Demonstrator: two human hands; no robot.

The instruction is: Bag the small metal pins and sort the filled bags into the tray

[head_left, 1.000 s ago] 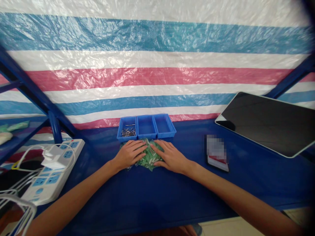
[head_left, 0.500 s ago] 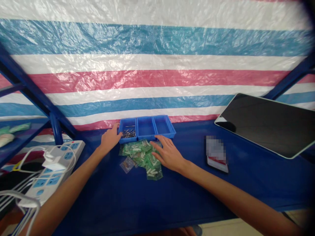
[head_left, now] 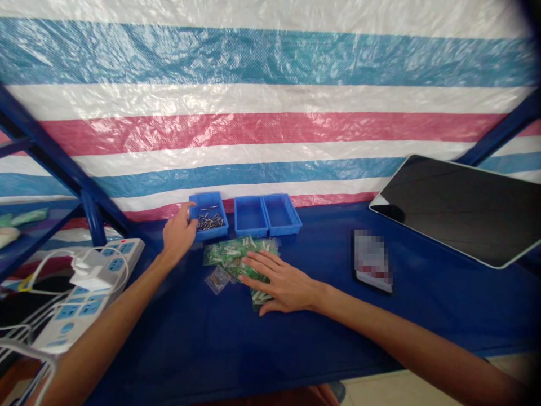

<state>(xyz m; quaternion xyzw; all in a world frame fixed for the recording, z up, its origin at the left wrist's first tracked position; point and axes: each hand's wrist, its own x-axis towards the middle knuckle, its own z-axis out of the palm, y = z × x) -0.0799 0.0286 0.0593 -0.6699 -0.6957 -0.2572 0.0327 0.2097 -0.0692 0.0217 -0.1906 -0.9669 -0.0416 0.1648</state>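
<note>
At the left rim of a blue plastic bin [head_left: 225,228] is my left hand [head_left: 180,234], its fingers and thumb closed over the wall. Inside that bin lie many small metal pins [head_left: 210,221] and a longer thin metal piece [head_left: 208,208]. My right hand [head_left: 287,282] rests with fingers spread on a pile of green-tinted plastic packets [head_left: 228,251] holding small white pieces, and covers part of the pile. A small clear bag [head_left: 217,280] with brownish bits lies at the pile's left edge.
Two more blue bins [head_left: 251,232] stand side by side right of the gap. A phone [head_left: 372,262] and a tilted dark screen [head_left: 460,208] are farther right. A white power strip [head_left: 101,304] with cables lies left, near the blue frame post [head_left: 93,220].
The bin with metal pins has moved left with my left hand, opening a gap beside the other bins. My right hand has shifted nearer and left, flatter over the packets.
</note>
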